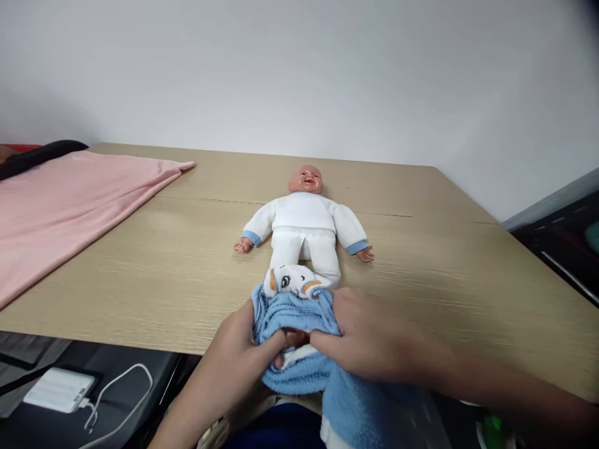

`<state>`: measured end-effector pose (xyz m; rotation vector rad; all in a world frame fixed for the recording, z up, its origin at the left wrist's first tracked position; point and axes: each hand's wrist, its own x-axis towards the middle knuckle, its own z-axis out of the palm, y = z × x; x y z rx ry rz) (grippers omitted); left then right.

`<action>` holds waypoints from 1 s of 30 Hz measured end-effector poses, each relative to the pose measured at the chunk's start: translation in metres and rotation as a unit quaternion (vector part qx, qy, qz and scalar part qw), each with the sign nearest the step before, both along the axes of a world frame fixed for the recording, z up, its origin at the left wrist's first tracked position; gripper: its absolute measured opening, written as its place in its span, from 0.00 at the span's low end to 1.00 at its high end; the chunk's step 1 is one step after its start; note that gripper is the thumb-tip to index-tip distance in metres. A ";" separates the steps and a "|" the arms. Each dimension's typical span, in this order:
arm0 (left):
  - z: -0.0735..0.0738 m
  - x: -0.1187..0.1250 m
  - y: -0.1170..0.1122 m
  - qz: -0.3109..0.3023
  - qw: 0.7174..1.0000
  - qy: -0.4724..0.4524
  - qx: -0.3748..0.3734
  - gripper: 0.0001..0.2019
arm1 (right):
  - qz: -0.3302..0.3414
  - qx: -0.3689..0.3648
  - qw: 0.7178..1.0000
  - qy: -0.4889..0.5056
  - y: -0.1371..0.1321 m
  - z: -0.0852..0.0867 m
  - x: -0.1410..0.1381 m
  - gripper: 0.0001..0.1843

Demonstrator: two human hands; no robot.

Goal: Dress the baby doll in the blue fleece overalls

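Note:
A baby doll (305, 212) in a white top and white trousers with blue cuffs lies on its back on the table, head towards the wall. Over its lower legs is a bunched blue baby garment (294, 312) of fluffy cloth, with a white animal-face patch. My left hand (243, 343) grips the left side of its gathered opening, thumb inside. On the other side my right hand (360, 330) grips the same edge, slightly blurred. Something skin-coloured, perhaps the doll's feet, shows within the opening. The rest of the garment hangs below the table edge.
A pink cloth (84, 206) covers the table's left part, with a black object (47, 156) at its far edge. Below the table on the left, a white power bank (60, 390) with a cable rests on a dark surface. Behind the wooden table (435, 274) is a white wall.

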<state>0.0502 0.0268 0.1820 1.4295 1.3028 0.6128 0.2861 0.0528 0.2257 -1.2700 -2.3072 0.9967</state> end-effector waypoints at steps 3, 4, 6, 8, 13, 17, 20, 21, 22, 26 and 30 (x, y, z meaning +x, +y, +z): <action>-0.008 -0.002 -0.004 -0.016 0.997 0.071 0.002 0.03 | -0.017 0.025 0.998 -0.053 -0.008 -0.008 -0.009 0.10; -0.011 -0.001 -0.004 -0.019 0.993 0.118 0.019 0.04 | -0.017 0.034 0.996 -0.083 -0.010 -0.012 -0.011 0.13; -0.017 0.000 -0.004 -0.028 0.974 0.215 0.062 0.07 | -0.005 0.034 0.988 -0.148 -0.012 -0.019 -0.016 0.17; -0.024 0.001 -0.004 -0.038 0.953 0.281 0.108 0.10 | 0.007 0.032 0.982 -0.188 -0.013 -0.028 -0.018 0.20; -0.047 -0.001 -0.001 -0.041 0.953 0.258 0.153 0.08 | 0.006 0.053 0.978 -0.202 -0.015 -0.048 -0.015 0.25; -0.058 -0.007 0.000 0.006 0.970 0.177 0.166 0.15 | -0.019 0.025 0.989 -0.144 -0.015 -0.059 -0.007 0.25; -0.059 -0.009 0.001 0.025 0.975 0.112 0.190 0.18 | -0.057 0.003 0.996 -0.072 -0.014 -0.061 -0.003 0.36; -0.059 -0.010 0.001 0.024 0.977 0.090 0.193 0.19 | -0.069 -0.003 0.996 -0.051 -0.014 -0.061 -0.002 0.39; -0.059 -0.010 0.002 0.023 0.978 0.067 0.195 0.20 | -0.078 -0.005 0.996 -0.033 -0.014 -0.061 -0.002 0.41; -0.065 -0.013 0.009 0.003 0.980 -0.001 0.199 0.22 | -0.083 0.022 0.996 0.011 -0.012 -0.062 0.000 0.42; -0.070 -0.019 0.020 -0.040 0.980 -0.036 0.190 0.15 | -0.060 0.092 0.993 0.042 -0.011 -0.071 0.004 0.41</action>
